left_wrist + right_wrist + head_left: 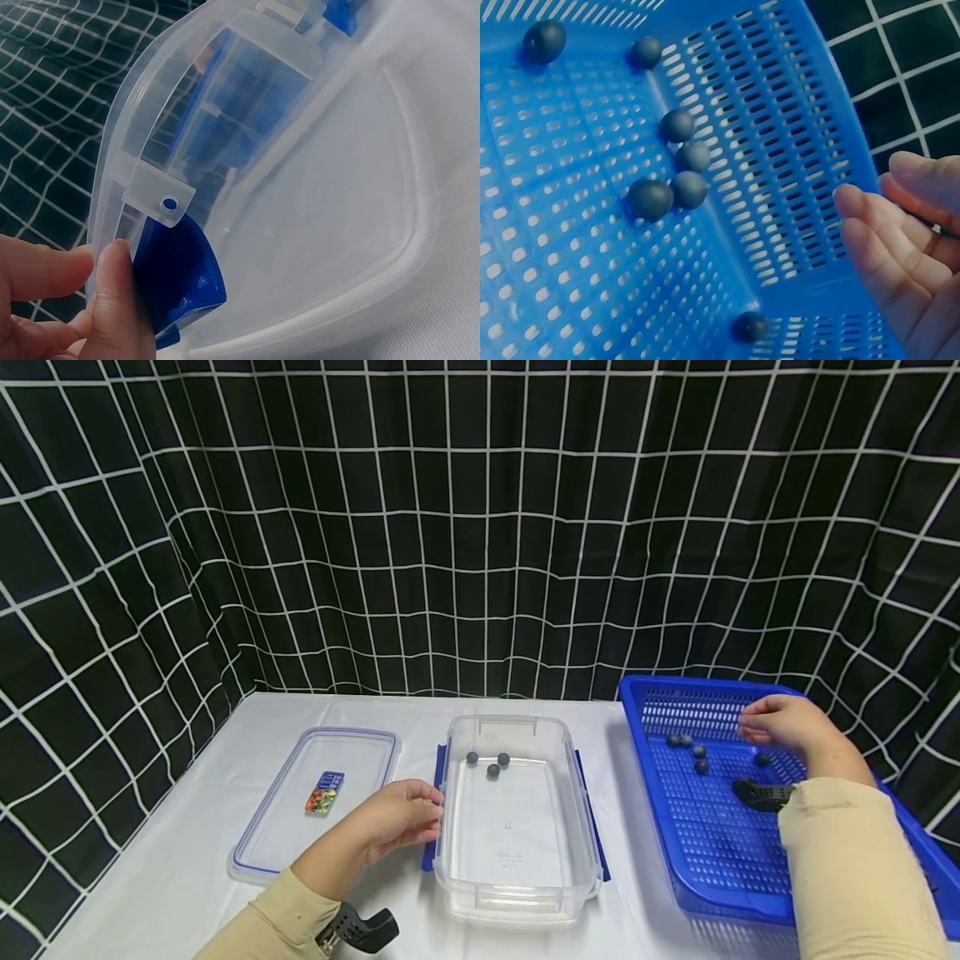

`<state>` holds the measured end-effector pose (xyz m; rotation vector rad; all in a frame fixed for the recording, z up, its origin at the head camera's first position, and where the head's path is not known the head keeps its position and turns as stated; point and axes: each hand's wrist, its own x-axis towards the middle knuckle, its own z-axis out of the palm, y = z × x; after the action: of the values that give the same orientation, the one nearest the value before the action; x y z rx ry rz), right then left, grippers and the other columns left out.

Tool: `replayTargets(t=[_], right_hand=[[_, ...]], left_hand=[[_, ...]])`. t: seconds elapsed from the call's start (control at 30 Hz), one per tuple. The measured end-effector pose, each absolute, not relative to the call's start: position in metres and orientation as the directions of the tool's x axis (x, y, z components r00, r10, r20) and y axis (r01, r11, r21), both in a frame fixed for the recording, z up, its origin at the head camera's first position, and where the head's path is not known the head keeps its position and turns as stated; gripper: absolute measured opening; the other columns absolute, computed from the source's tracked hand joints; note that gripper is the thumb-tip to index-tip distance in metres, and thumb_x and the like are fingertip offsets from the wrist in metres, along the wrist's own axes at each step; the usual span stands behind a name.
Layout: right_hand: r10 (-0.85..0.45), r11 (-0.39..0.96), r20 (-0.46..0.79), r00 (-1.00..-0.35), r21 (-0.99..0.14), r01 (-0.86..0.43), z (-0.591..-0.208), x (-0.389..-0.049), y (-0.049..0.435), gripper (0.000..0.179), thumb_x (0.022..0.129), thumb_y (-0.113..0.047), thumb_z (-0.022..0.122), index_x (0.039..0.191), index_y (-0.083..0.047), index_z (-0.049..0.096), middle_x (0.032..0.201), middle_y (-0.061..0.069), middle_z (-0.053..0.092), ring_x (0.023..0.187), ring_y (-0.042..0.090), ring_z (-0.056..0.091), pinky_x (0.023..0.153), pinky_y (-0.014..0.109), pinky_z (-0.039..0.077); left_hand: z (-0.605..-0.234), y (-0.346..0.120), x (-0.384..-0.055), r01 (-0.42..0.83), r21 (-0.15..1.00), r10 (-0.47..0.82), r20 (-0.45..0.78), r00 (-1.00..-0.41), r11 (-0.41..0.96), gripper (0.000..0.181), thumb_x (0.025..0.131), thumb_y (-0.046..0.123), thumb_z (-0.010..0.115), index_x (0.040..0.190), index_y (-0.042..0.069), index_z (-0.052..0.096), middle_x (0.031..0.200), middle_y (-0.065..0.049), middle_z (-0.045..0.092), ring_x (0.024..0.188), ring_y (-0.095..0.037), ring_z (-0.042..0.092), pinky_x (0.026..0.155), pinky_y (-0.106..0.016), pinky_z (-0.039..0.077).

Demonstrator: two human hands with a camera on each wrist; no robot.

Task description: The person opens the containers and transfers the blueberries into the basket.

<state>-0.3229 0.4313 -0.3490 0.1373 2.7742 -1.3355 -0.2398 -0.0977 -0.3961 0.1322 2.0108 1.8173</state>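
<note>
At the left side of a clear plastic box, my left hand touches the outside near the rim. In the left wrist view its fingertips lie beside a blue side latch that hangs down. Three small dark round balls, berry-like, sit at the box's far end. Above a blue perforated basket hovers my right hand, thumb and fingers apart and nothing seen between them. Several similar dark balls lie on the basket floor, mostly near its far wall.
A clear lid with a blue seal and a colourful label lies flat left of the box. All stands on a white-covered table. Behind hangs a black curtain with a white grid.
</note>
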Motion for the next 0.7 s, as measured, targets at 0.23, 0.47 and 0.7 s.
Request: replayTargets(t=[0.23,0.47,0.7], right_hand=[[0.069,0.689,0.024,-0.997,-0.724,0.031,-0.332,-0.32,0.412,0.042,0.094,-0.031,0.05,0.117,0.004,0.047,0.111,0.024,0.055,0.091,0.022,0.063,0.079,0.033,0.055],[0.027,0.722,0.145,-0.989,-0.687,-0.08,-0.302,-0.323,0.375,0.047,0.092,-0.038,0.05,0.116,0.002,0.05,0.11,0.023,0.057,0.094,0.028,0.062,0.084,0.041,0.053],[-0.063,0.7,0.17,-0.983,-0.695,-0.165,-0.279,-0.329,0.324,0.04,0.091,-0.033,0.054,0.113,0.001,0.054,0.108,0.021,0.059,0.094,0.029,0.062,0.08,0.033,0.055]], left_hand=[[-0.396,-0.098,-0.24,-0.205,0.968,0.345,-0.243,-0.907,0.142,0.017,0.087,0.003,0.055,0.103,-0.004,0.051,0.082,-0.008,0.056,0.07,-0.013,0.058,0.069,-0.023,0.057],[-0.396,-0.098,-0.24,-0.208,0.968,0.346,-0.245,-0.906,0.14,0.016,0.088,0.003,0.054,0.102,-0.003,0.051,0.082,-0.007,0.056,0.07,-0.013,0.058,0.068,-0.023,0.057],[-0.395,-0.098,-0.24,-0.212,0.967,0.343,-0.25,-0.906,0.143,0.016,0.088,0.003,0.054,0.103,-0.003,0.051,0.082,-0.008,0.056,0.071,-0.013,0.058,0.068,-0.023,0.057]])
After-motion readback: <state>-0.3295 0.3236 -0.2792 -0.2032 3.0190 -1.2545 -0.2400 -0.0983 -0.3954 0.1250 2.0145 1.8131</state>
